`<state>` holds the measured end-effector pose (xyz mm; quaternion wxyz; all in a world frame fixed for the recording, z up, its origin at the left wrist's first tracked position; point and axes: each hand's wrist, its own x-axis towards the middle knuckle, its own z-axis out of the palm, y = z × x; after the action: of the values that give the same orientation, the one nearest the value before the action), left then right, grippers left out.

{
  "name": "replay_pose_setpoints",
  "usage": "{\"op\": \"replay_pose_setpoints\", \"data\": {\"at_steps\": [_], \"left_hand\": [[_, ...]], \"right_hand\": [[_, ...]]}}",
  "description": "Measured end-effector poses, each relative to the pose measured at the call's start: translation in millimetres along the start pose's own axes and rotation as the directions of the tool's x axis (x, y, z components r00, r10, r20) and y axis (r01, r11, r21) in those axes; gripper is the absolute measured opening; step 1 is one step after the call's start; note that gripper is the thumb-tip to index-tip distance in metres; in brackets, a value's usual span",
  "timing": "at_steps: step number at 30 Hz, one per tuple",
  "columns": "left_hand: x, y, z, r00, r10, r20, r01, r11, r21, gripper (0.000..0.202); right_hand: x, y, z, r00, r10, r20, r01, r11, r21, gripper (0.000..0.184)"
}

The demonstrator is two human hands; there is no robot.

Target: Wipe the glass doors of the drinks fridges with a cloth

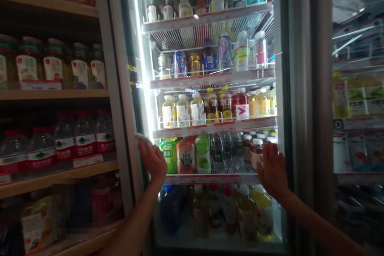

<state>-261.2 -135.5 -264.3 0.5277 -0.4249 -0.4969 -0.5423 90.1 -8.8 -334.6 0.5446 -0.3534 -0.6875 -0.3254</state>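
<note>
A tall lit drinks cooler (207, 179) with a glass door stands in front of me, and reflections show on the glass. My left hand (153, 160) is raised at the door's left side, with its fingers over a pale crumpled cloth (143, 140) near the frame. The hand partly hides this cloth. My right hand (273, 170) is held up at the right part of the glass, fingers stretched and palm forward, with nothing seen in it. Behind the glass near it are brown bottles with white caps (257, 151). Green drink bottles (169, 155) stand beyond my left hand.
To the left, wooden shelves (57, 94) carry jars (54, 64) and red-capped water bottles (87, 132). A metal door frame (307, 88) borders the cooler on the right. Another cooler section with yellow bottles (355, 96) lies beyond it. Large bottles (246, 216) fill the cooler's bottom.
</note>
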Motion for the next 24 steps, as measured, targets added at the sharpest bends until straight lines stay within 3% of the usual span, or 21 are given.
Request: {"op": "replay_pose_setpoints", "data": {"at_steps": [2, 3, 4, 6, 7, 8, 9, 10, 11, 12, 13, 15, 16, 17, 18, 19, 20, 21, 22, 23, 24], "left_hand": [[-9.6, 29.0, 12.1, 0.998, 0.062, 0.026, -0.060, 0.996, -0.063, 0.059], [-18.8, 48.4, 18.8, 0.979, 0.177, 0.097, -0.166, 0.979, -0.115, 0.058], [-28.8, 66.9, 24.5, 0.931, 0.328, 0.158, -0.302, 0.938, -0.168, 0.057], [-43.9, 89.5, 29.4, 0.722, 0.655, 0.225, -0.589, 0.751, -0.298, 0.053], [-46.7, 90.1, 27.9, 0.617, 0.751, 0.235, -0.671, 0.658, -0.343, 0.052], [-45.6, 83.3, 24.0, 0.558, 0.792, 0.246, -0.704, 0.609, -0.364, 0.051], [-40.7, 70.4, 18.7, 0.572, 0.775, 0.270, -0.689, 0.632, -0.355, 0.051], [-32.9, 54.1, 13.0, 0.652, 0.701, 0.289, -0.628, 0.713, -0.312, 0.053], [-23.5, 37.5, 8.1, 0.768, 0.573, 0.286, -0.521, 0.819, -0.240, 0.055], [-14.0, 23.9, 4.8, 0.886, 0.405, 0.227, -0.377, 0.913, -0.157, 0.057], [-6.2, 16.0, 3.6, 0.960, 0.242, 0.141, -0.230, 0.969, -0.095, 0.058], [-0.9, 22.4, 7.7, 0.998, 0.063, 0.006, -0.062, 0.996, -0.062, 0.060], [-4.0, 35.9, 12.5, 0.997, 0.076, 0.010, -0.075, 0.995, -0.072, 0.060], [-9.9, 53.9, 18.3, 0.984, 0.165, 0.062, -0.158, 0.982, -0.102, 0.060], [-16.9, 73.4, 24.5, 0.943, 0.303, 0.141, -0.283, 0.948, -0.144, 0.059], [-23.3, 91.4, 30.2, 0.854, 0.487, 0.182, -0.450, 0.868, -0.209, 0.058], [-27.1, 105.1, 34.6, 0.729, 0.656, 0.194, -0.601, 0.750, -0.276, 0.056], [-26.9, 112.7, 37.2, 0.608, 0.773, 0.184, -0.703, 0.631, -0.328, 0.054], [-21.9, 113.4, 38.1, 0.533, 0.828, 0.175, -0.751, 0.558, -0.352, 0.052], [-12.3, 107.8, 37.6, 0.534, 0.825, 0.182, -0.750, 0.562, -0.349, 0.051], [0.9, 97.7, 36.3, 0.621, 0.760, 0.190, -0.695, 0.646, -0.316, 0.051]], "right_hand": [[0.1, -1.8, 1.2, 1.000, 0.009, -0.011, -0.009, 1.000, 0.004, 0.069], [0.0, -1.5, 1.2, 1.000, 0.005, -0.013, -0.005, 1.000, 0.005, 0.069], [-0.2, -0.5, 0.8, 1.000, -0.002, -0.009, 0.002, 1.000, 0.004, 0.068], [-0.5, 2.8, -0.7, 1.000, -0.014, -0.001, 0.014, 1.000, -0.007, 0.068], [-0.6, 4.5, -1.5, 1.000, -0.020, 0.002, 0.020, 1.000, -0.013, 0.067], [-0.6, 5.6, -2.3, 1.000, -0.026, 0.005, 0.026, 1.000, -0.016, 0.067], [-0.6, 6.0, -3.0, 1.000, -0.030, 0.007, 0.030, 0.999, -0.015, 0.067], [-0.4, 5.6, -3.3, 1.000, -0.029, 0.009, 0.029, 1.000, -0.012, 0.068], [-0.2, 4.4, -3.4, 1.000, -0.022, 0.008, 0.022, 1.000, -0.008, 0.068], [0.2, 2.6, -3.1, 1.000, -0.013, 0.007, 0.013, 1.000, -0.001, 0.069], [0.6, 0.4, -2.5, 1.000, -0.001, 0.001, 0.001, 1.000, 0.006, 0.069], [1.4, -3.8, -0.9, 1.000, 0.019, -0.017, -0.019, 1.000, 0.015, 0.069], [1.6, -5.1, -0.3, 0.999, 0.022, -0.026, -0.021, 1.000, 0.019, 0.069], [1.8, -5.7, 0.1, 0.999, 0.022, -0.034, -0.021, 1.000, 0.021, 0.069], [1.9, -5.2, -0.1, 0.999, 0.019, -0.035, -0.018, 1.000, 0.020, 0.069], [2.1, -3.7, -0.9, 0.999, 0.013, -0.035, -0.012, 1.000, 0.020, 0.069], [2.2, -1.3, -2.5, 1.000, 0.002, -0.032, -0.001, 1.000, 0.026, 0.069], [2.2, 1.5, -4.7, 1.000, -0.013, -0.027, 0.014, 0.999, 0.037, 0.068], [2.1, 4.3, -7.4, 0.999, -0.029, -0.019, 0.030, 0.998, 0.054, 0.068], [1.9, 6.5, -10.4, 0.999, -0.044, -0.011, 0.044, 0.996, 0.075, 0.067], [1.6, 7.8, -13.4, 0.998, -0.057, -0.006, 0.058, 0.993, 0.101, 0.066]]}}
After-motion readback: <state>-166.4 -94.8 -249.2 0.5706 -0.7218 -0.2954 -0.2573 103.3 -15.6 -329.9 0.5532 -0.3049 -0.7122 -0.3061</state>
